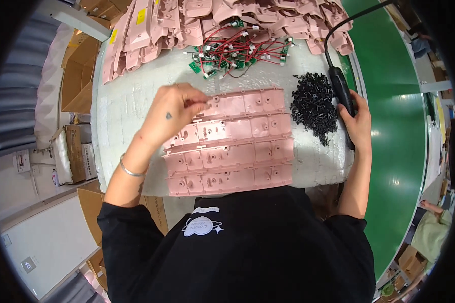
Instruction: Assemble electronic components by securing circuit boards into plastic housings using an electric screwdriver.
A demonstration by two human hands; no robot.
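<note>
Four pink plastic shells lay central, green red-wired circuit boards heaped at twelve o'clock — none visibly fitted. Left hand pinched closed, contents unclear; right hand gripped a black cylindrical driver, two o'clock.

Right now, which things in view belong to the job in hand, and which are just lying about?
Likely in the job:
- black corded tool, in the right hand
- four pink panels, by the left hand
- black screws
- wired circuit boards
- stacked pink parts

Apparently lying about:
- cardboard box
- grey curtain
</note>
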